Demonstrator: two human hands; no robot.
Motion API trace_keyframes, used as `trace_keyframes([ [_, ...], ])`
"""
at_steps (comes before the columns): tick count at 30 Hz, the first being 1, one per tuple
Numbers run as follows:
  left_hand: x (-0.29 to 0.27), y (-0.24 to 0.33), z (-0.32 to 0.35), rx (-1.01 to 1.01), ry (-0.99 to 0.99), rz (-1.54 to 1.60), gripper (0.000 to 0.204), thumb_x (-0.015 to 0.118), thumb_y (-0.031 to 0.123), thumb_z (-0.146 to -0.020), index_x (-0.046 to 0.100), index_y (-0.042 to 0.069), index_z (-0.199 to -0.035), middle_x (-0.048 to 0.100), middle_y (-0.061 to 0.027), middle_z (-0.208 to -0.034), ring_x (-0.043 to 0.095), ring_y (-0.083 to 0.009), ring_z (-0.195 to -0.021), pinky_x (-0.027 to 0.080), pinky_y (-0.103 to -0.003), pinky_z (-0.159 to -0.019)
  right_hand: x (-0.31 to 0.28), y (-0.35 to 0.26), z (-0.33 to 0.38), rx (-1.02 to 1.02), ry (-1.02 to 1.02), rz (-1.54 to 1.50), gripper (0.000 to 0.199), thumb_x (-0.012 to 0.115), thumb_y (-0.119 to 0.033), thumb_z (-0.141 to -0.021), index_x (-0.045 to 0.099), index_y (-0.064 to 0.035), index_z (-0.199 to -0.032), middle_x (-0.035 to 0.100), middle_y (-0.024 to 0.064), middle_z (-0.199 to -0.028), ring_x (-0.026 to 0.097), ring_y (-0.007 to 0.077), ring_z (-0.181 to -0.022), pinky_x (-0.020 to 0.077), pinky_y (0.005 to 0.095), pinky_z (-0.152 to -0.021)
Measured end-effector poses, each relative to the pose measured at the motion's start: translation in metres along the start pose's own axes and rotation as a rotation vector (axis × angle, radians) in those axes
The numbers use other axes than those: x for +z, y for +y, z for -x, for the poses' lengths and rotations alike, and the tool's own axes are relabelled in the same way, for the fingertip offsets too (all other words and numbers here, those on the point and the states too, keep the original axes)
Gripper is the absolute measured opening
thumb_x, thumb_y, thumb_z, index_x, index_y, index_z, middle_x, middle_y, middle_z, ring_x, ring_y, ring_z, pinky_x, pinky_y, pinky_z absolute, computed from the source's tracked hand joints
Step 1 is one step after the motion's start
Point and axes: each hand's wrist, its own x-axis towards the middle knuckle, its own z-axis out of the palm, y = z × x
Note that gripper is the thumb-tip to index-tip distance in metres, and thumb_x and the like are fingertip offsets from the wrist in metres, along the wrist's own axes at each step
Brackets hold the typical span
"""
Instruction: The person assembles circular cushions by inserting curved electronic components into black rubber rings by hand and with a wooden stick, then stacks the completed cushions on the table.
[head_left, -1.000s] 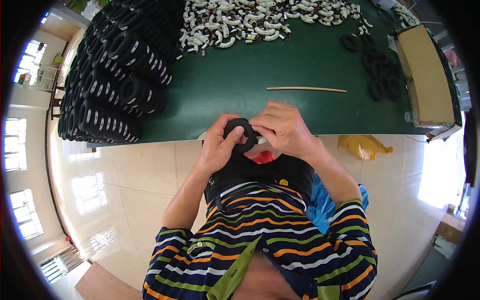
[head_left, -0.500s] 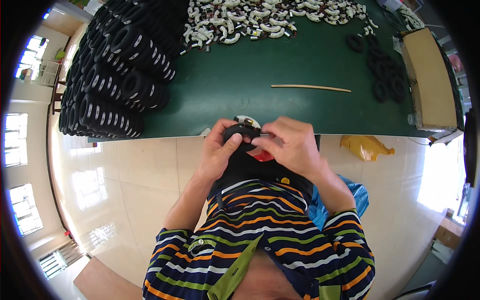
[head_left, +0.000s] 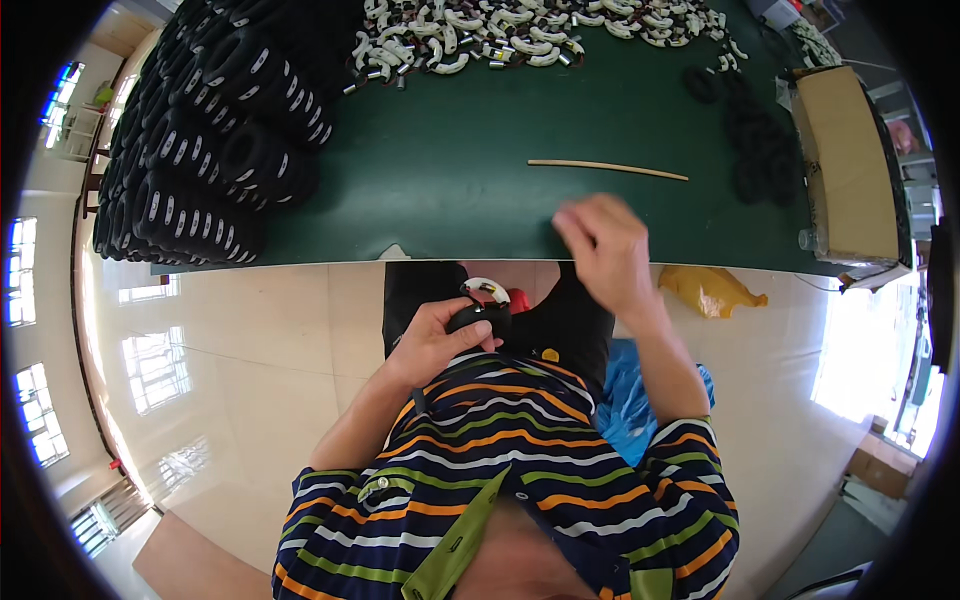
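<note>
many small white labels (head_left: 183, 220) mark the stacked black rings (head_left: 240, 55), their print too small to read. the left hand (head_left: 440, 340) grips one black ring (head_left: 467, 317) over the lap (head_left: 570, 325), a white curved part (head_left: 488, 287) at its far side arching away from the body. the blurred right hand (head_left: 605, 245) is near a wooden stick (head_left: 608, 169) lying roughly left to right on the tabletop (head_left: 430, 180); whether it holds anything, i cannot tell.
</note>
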Motion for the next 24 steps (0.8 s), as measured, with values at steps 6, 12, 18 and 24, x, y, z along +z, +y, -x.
trace_keyframes([
  [6,0.004,-0.020,0.009,-0.054,0.101,0.121,0.014,0.067,0.003,-0.095,0.073,-0.009,-0.101,0.073,-0.0095,-0.089,0.073,-0.0195,-0.089,0.059,-0.032,-0.089,0.006,0.050,-0.030,-0.107,0.023,0.422,0.017,0.073,-0.010,-0.091,0.073,-0.0063,-0.107,0.067,0.0094,-0.106,0.060,0.0294,-0.106,0.0471,0.0411,-0.091],
  [12,0.004,-0.022,0.010,-0.022,0.151,0.048,0.014,0.068,0.003,-0.094,0.073,-0.009,-0.097,0.072,-0.0096,-0.085,0.073,-0.0188,-0.087,0.058,-0.031,-0.085,0.009,0.043,-0.020,-0.152,-0.053,0.241,0.013,0.071,-0.008,-0.093,0.070,-0.0046,-0.105,0.067,0.0107,-0.096,0.063,0.0309,-0.089,0.0497,0.0413,-0.079],
  [18,-0.002,-0.018,0.006,0.000,0.182,-0.110,0.012,0.071,0.003,-0.090,0.075,-0.007,-0.096,0.071,-0.0038,-0.077,0.066,-0.0074,-0.073,0.054,-0.024,-0.069,0.003,-0.026,0.031,0.066,-0.269,-0.229,0.012,0.071,-0.007,-0.095,0.070,0.0000,-0.105,0.067,0.0146,-0.085,0.065,0.0311,-0.071,0.0506,0.0369,-0.065],
  [24,-0.013,-0.021,0.012,0.016,0.167,-0.277,0.016,0.071,0.000,-0.088,0.076,-0.005,-0.102,0.071,-0.0017,-0.084,0.058,-0.0035,-0.073,0.047,-0.021,-0.065,0.014,-0.033,0.058,-0.050,-0.398,-0.224,0.015,0.074,-0.012,-0.093,0.072,0.0002,-0.101,0.067,0.0145,-0.078,0.064,0.0324,-0.069,0.0509,0.0402,-0.062],
])
